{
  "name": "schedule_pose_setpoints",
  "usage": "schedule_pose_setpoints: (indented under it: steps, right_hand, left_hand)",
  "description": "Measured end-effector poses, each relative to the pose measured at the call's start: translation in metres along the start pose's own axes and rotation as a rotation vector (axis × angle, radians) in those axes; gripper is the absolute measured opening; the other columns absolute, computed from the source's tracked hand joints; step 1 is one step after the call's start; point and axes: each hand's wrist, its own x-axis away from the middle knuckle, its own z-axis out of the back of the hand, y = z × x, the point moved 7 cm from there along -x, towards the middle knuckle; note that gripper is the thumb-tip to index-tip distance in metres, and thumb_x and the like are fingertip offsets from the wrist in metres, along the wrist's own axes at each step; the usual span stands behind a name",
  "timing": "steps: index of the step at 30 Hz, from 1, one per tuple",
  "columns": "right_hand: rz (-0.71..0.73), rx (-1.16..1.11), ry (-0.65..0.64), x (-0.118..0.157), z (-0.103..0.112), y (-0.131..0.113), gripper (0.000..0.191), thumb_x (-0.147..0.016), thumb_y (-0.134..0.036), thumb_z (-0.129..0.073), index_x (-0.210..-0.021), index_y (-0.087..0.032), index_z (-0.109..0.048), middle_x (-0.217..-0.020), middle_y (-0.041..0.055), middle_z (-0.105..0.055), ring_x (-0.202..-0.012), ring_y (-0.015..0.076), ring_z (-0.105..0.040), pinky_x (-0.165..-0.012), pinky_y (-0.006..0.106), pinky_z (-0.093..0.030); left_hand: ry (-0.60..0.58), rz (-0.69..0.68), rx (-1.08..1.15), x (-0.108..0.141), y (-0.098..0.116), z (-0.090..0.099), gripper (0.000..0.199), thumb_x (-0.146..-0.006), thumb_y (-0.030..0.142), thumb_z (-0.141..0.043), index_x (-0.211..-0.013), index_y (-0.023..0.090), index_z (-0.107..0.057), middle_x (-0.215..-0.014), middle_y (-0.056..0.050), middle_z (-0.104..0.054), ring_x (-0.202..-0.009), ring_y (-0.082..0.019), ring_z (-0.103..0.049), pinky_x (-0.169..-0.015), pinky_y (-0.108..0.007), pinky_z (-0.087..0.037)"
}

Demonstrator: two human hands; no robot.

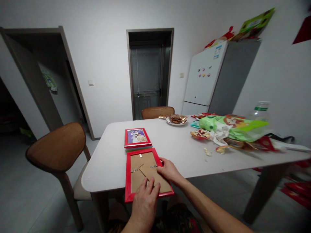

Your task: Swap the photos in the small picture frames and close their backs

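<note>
A red picture frame lies face down at the table's near edge, its lower part jutting past it. The brown backing board shows several small metal clips and a slanted dark slot. My right hand grips the frame's right side, thumb and fingers at the edge by the right clip. My left hand rests over the lower part of the board with its fingertips on it, near the bottom clip, which is mostly covered; its thumb is hidden. Just beyond lies a second red picture frame, face up, with a photo in it.
On the white table stand a plate of wrapped snacks, a half-eaten pomegranate, a green packet and a clear plastic bottle. Wooden chairs stand at the left and far side. A fridge is behind.
</note>
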Motion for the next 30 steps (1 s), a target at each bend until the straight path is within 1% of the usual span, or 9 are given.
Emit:
schedule_pose_setpoints:
  steps: [2,5,10,15,18,21,25,27,30]
  right_hand:
    - [0.052,0.243,0.039,-0.003,0.002,0.0,0.041,-0.055,-0.012,-0.046,-0.094,-0.015,-0.059,-0.086,0.0068,-0.065,-0.074,0.0171,-0.059,-0.066,0.025,-0.042]
    - [0.109,0.425,0.036,-0.002,-0.001,-0.003,0.036,-0.059,-0.013,-0.045,-0.092,-0.016,-0.06,-0.086,0.0066,-0.064,-0.075,0.0159,-0.058,-0.066,0.022,-0.04]
    - [0.124,0.611,0.077,0.002,-0.001,-0.005,0.028,-0.063,-0.018,-0.046,-0.087,-0.014,-0.06,-0.084,0.0087,-0.061,-0.078,0.0176,-0.055,-0.068,0.023,-0.038]
    - [0.1,0.683,0.072,0.003,-0.001,-0.002,0.03,-0.065,-0.02,-0.047,-0.093,-0.015,-0.058,-0.087,0.009,-0.058,-0.083,0.0177,-0.053,-0.071,0.023,-0.037]
    - [0.163,0.668,0.069,0.003,-0.003,-0.006,0.035,-0.065,-0.018,-0.048,-0.098,-0.015,-0.056,-0.095,0.0087,-0.055,-0.089,0.0166,-0.05,-0.075,0.022,-0.036]
    - [0.248,0.663,0.036,0.001,-0.007,-0.01,0.033,-0.066,-0.015,-0.046,-0.097,-0.015,-0.058,-0.101,0.0082,-0.052,-0.091,0.0155,-0.049,-0.077,0.021,-0.035]
    - [0.249,0.706,0.011,-0.002,-0.01,-0.012,0.027,-0.069,-0.015,-0.044,-0.089,-0.016,-0.062,-0.097,0.0075,-0.054,-0.087,0.015,-0.051,-0.076,0.022,-0.036]
    - [0.231,0.73,0.023,-0.003,-0.01,-0.013,0.026,-0.07,-0.016,-0.044,-0.088,-0.017,-0.063,-0.096,0.0072,-0.054,-0.084,0.0147,-0.052,-0.074,0.022,-0.036]
    - [0.207,0.763,0.041,-0.003,-0.012,-0.015,0.025,-0.072,-0.017,-0.044,-0.087,-0.017,-0.064,-0.093,0.0072,-0.054,-0.08,0.0144,-0.053,-0.071,0.022,-0.037]
  left_hand:
    - [-0.004,-0.009,-0.009,0.0,0.0,-0.004,0.043,-0.076,0.01,-0.044,-0.115,0.026,-0.048,-0.123,-0.005,-0.048,-0.113,-0.026,-0.042,-0.085,-0.039,-0.045]
    - [-0.003,-0.015,-0.021,0.0,0.0,-0.005,0.041,-0.076,0.011,-0.046,-0.114,0.026,-0.048,-0.123,-0.005,-0.048,-0.114,-0.026,-0.042,-0.086,-0.039,-0.044]
    - [-0.044,-0.02,-0.009,0.0,-0.001,-0.008,0.043,-0.075,0.008,-0.046,-0.114,0.025,-0.048,-0.123,-0.005,-0.048,-0.114,-0.027,-0.042,-0.086,-0.042,-0.043]
    - [-0.141,-0.016,0.117,0.0,-0.006,0.002,0.045,-0.071,0.011,-0.05,-0.115,0.02,-0.048,-0.124,-0.008,-0.046,-0.114,-0.026,-0.041,-0.09,-0.042,-0.04]
    - [-0.159,0.024,0.196,-0.001,-0.023,0.014,0.047,-0.068,0.021,-0.056,-0.114,0.016,-0.049,-0.124,-0.012,-0.046,-0.114,-0.026,-0.041,-0.096,-0.044,-0.033]
    - [-0.075,0.16,0.227,-0.004,-0.054,0.023,0.048,-0.071,0.031,-0.053,-0.115,0.014,-0.048,-0.126,-0.014,-0.042,-0.117,-0.027,-0.037,-0.097,-0.045,-0.028]
    - [0.004,0.365,0.282,-0.008,-0.09,0.017,0.054,-0.071,0.026,-0.049,-0.121,0.008,-0.039,-0.132,-0.016,-0.034,-0.122,-0.025,-0.028,-0.1,-0.039,-0.025]
    - [0.002,0.414,0.336,-0.01,-0.097,0.012,0.056,-0.069,0.023,-0.049,-0.121,0.007,-0.038,-0.132,-0.016,-0.033,-0.123,-0.024,-0.028,-0.1,-0.037,-0.024]
    - [-0.003,0.435,0.389,-0.011,-0.098,0.01,0.056,-0.067,0.02,-0.049,-0.12,0.006,-0.039,-0.132,-0.016,-0.034,-0.123,-0.024,-0.028,-0.101,-0.035,-0.023]
